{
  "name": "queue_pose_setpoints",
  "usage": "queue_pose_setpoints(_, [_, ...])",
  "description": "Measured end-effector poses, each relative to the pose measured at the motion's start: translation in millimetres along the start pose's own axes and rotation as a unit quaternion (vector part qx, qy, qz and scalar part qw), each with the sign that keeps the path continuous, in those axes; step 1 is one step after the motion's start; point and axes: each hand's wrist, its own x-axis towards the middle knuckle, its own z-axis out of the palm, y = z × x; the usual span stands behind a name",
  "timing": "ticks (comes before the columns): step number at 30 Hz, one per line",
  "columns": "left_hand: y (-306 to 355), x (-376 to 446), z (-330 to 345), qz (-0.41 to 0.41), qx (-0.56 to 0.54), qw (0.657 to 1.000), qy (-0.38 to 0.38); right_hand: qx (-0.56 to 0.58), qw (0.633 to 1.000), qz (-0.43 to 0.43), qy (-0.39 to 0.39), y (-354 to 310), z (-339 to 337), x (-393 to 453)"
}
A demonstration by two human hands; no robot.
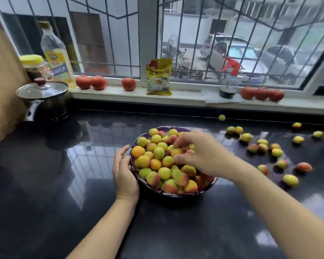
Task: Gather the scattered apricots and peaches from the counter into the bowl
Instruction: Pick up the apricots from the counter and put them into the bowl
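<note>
Now left hand (124, 174) steadies bowl (206, 189); right hand (200, 156) over fruit (158, 153).

Head view looks steeply down, close over the counter (45, 184).

Glossy black counter (45, 184), and on it a deep purple bowl (176, 194) heaped with fruit (158, 153): yellow-green skins, orange ones, many blushed pink-red. Scattered to the right, more loose fruit (277, 152) in the same yellow and pink. Far on the white sill (185, 99), red tomatoes (128, 84), a yellow packet (159, 77), a red-topped spray bottle (229, 79), and at far left a yellow-lidded jar (34, 65).
</note>
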Motion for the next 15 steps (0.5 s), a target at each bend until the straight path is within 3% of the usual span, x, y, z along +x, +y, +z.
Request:
queue_pose_setpoints(5, [-0.6,1.7,-4.1,-0.024,0.003,1.0,0.013,-0.148,0.986,-0.021,-0.071,7.5,12.3,6.3])
queue_pose_setpoints(12, [-1.8,1.1,-4.8,-0.033,0.015,0.999,0.005,-0.125,0.99,0.001,-0.064,14.8,16.9,1.6])
queue_pose_setpoints(15, [-3.3,3.8,-4.1,-0.042,0.02,0.999,0.003,-0.033,0.999,0.002,0.01,24.2,5.1,-6.1])
